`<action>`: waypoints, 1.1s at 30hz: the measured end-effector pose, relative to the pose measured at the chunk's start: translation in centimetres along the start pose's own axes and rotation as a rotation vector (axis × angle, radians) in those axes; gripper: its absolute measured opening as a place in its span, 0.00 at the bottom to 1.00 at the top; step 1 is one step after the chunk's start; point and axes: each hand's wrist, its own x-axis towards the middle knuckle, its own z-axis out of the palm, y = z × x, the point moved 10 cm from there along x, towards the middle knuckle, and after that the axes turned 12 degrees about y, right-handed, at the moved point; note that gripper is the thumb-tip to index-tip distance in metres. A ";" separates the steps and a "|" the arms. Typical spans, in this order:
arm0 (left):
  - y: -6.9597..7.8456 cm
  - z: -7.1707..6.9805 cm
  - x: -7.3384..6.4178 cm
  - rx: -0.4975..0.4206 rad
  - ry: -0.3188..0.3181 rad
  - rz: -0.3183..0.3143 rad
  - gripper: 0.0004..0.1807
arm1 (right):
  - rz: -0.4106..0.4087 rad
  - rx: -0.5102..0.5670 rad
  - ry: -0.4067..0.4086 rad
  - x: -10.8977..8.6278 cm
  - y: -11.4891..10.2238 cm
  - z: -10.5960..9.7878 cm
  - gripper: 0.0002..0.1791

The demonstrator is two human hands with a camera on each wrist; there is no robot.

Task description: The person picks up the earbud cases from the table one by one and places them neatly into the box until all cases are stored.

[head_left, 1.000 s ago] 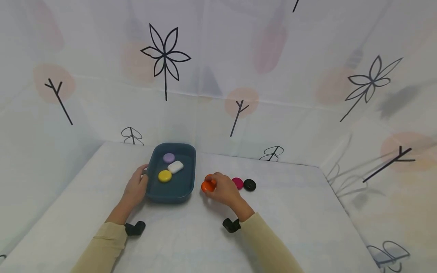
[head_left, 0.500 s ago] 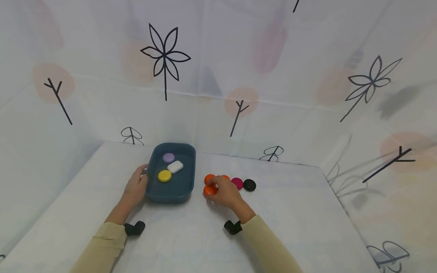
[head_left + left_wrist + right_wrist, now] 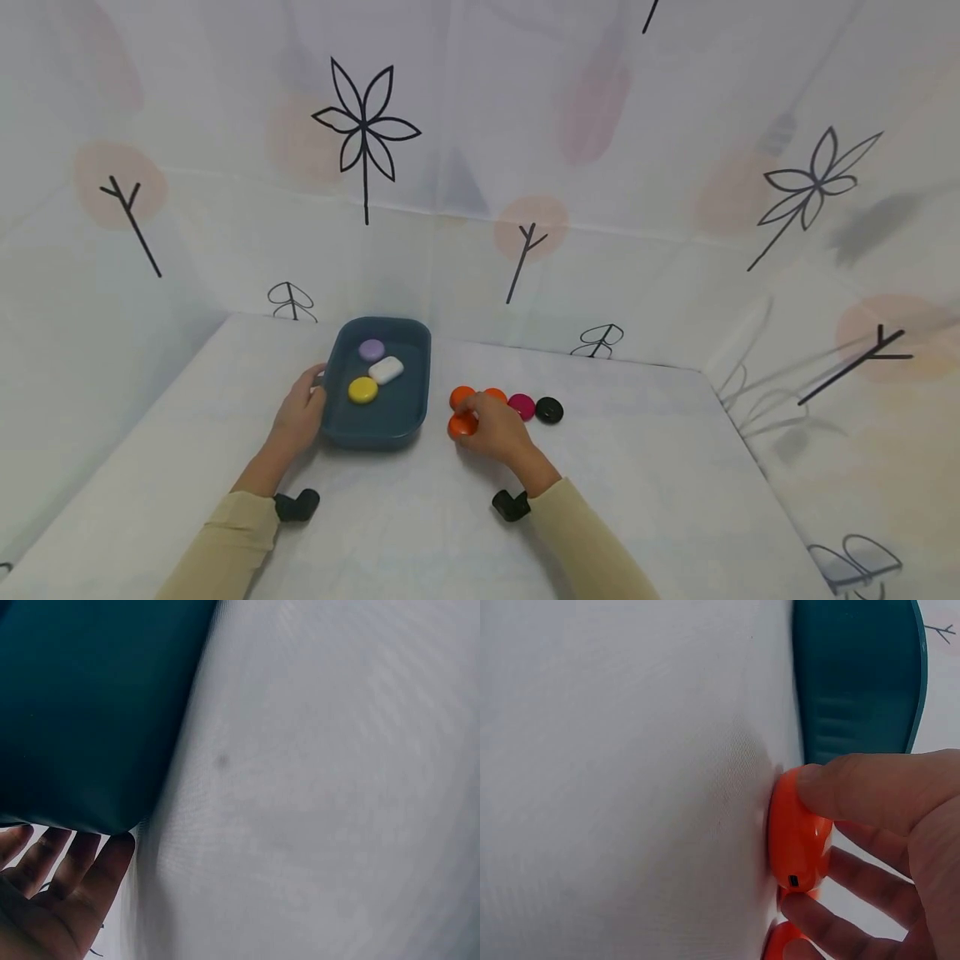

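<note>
Thumb and fingertips of my right hand (image 3: 497, 427) pinch a glossy orange round case (image 3: 799, 829) at its edges, low over the white cloth. A small dark slot shows in the case's side in the right wrist view. Right behind it lies another orange round piece (image 3: 461, 397), and a third orange piece (image 3: 495, 395) is partly hidden by the hand. My left hand (image 3: 298, 418) rests against the left outer wall of a dark teal tray (image 3: 377, 436). Its straight fingers (image 3: 105, 877) touch that wall in the left wrist view.
Inside the tray lie a lilac round piece (image 3: 371, 350), a white rounded rectangular piece (image 3: 386, 370) and a yellow round piece (image 3: 363, 390). Right of the right hand sit a magenta piece (image 3: 522, 407) and a black piece (image 3: 550, 410). A patterned cloth wall (image 3: 645, 275) rises behind.
My right hand has drawn the orange case slightly toward me and to the right, exposing the orange pieces behind it. The left hand and tray have stayed put.
</note>
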 end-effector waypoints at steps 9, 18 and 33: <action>0.3 -0.2 -0.1 -0.005 0.013 0.023 0.27 | -0.006 -0.015 0.002 -0.2 -0.2 -0.2 0.18; 0.3 -0.2 -0.1 -0.005 0.000 0.024 0.27 | -0.011 -0.033 0.019 -0.1 -0.1 -0.4 0.18; 0.0 0.0 0.0 -0.008 -0.017 -0.003 0.27 | 0.039 0.249 0.016 0.6 -0.5 -1.1 0.20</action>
